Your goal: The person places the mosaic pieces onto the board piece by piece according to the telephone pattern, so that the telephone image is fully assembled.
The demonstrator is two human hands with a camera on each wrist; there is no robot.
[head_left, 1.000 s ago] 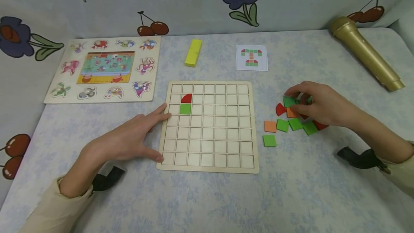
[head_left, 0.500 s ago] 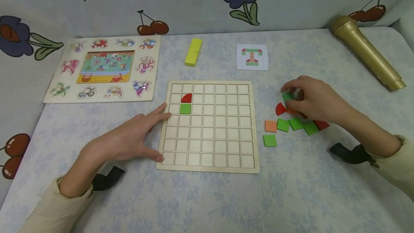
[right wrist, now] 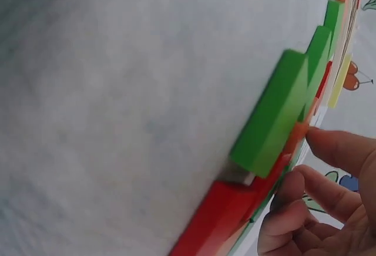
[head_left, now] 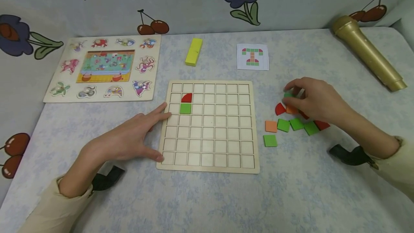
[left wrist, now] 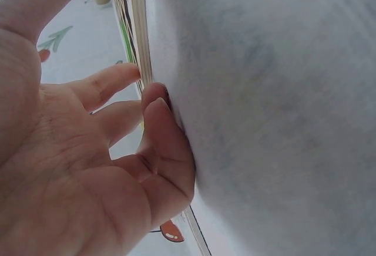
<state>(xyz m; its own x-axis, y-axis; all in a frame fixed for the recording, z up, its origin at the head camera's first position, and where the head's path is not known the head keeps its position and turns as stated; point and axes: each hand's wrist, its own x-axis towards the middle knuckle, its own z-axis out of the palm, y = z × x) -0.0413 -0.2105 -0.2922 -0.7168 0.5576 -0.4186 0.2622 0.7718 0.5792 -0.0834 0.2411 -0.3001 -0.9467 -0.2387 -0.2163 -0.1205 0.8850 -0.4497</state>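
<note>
A wooden grid board (head_left: 207, 171) lies mid-table with a red quarter-round tile (head_left: 187, 98) and a green square tile (head_left: 185, 108) in its cells. My left hand (head_left: 129, 137) is spread along the board's left edge, thumb and fingers touching the frame; the left wrist view shows its palm (left wrist: 76, 168). At right, my right hand (head_left: 318, 100) pinches a green tile (head_left: 287, 95) between thumb and index finger, over a loose pile. Its other fingers are curled, hiding part of the pile. The right wrist view shows the fingertips (right wrist: 292, 187) close beside the pile.
Near the right hand lie orange (head_left: 271, 126), green (head_left: 270, 140) and red tiles (head_left: 280, 109). Farther back are a pattern card (head_left: 253, 65), a yellow block (head_left: 193, 52), a sea-animal puzzle board (head_left: 72, 92) and a golden microphone (head_left: 368, 53).
My right hand has shifted slightly left and up, its fingertips drawing together on the green tile, which has moved a little away from the pile. My left hand stays at the board's edge.
</note>
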